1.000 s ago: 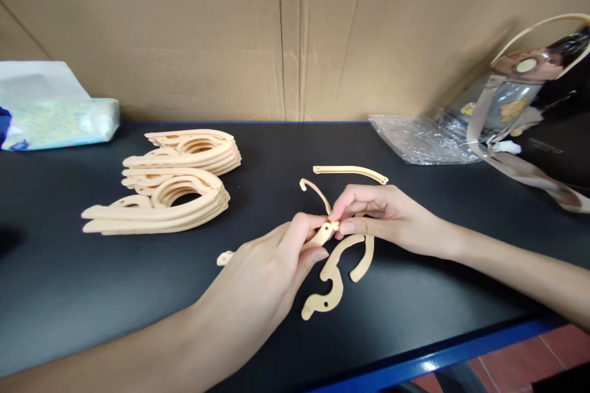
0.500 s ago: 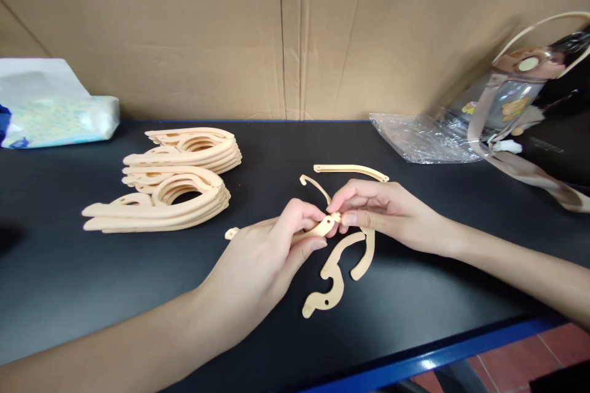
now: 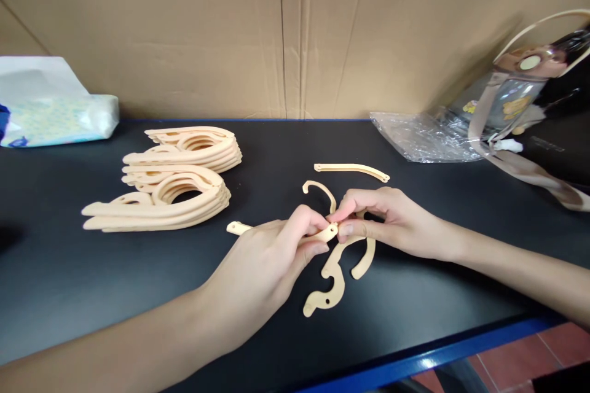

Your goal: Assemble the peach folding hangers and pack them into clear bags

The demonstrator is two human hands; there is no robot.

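My left hand (image 3: pixel 276 252) is closed around a cream plastic hanger arm (image 3: pixel 238 228), whose holed end shows past the fingertips. Fingers and thumb of my right hand (image 3: pixel 375 221) pinch the base of a cream hanger hook (image 3: pixel 321 188), against that holed end. The hook's curved tip points up and left. Below the hands, a wavy cream hanger piece (image 3: pixel 338 288) with a small hole lies on the black table. Beside it rests a curved cream piece (image 3: pixel 364 261), partly hidden by my right hand. Behind them is a separate hanger arm (image 3: pixel 353 168).
Two stacks of folded cream hangers, a rear stack (image 3: pixel 207 147) and a front stack (image 3: pixel 198 209), lie at the left. A tissue pack (image 3: pixel 59 113) is behind them. At the back right are a clear plastic bag (image 3: pixel 415 138) and a strapped bottle (image 3: pixel 516 98).
My right hand has dropped slightly and turned the hook, so more of its curve shows. The holed end of the hanger arm now sits a little lower, close against the hook's base.
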